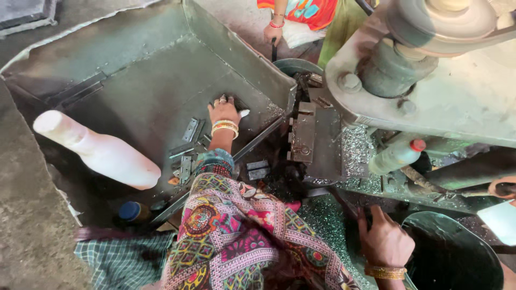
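Note:
My left hand, with bangles at the wrist, lies palm down in a grey sheet-metal tray, fingers bent onto the tray floor beside a small white scrap. Whether it holds anything is hidden. Flat metal hinge-like pieces lie just left of it, more near my forearm. My right hand is low at the right, fingers closed round a dark handle beside the press. The steel die block sits between both hands.
A large white plastic bottle lies across the tray's left side, with a blue-capped bottle below it. A red-capped bottle rests on shiny metal shavings. The heavy machine frame fills the right; a dark bin stands below. Another person's hand holds a dark tool at the top.

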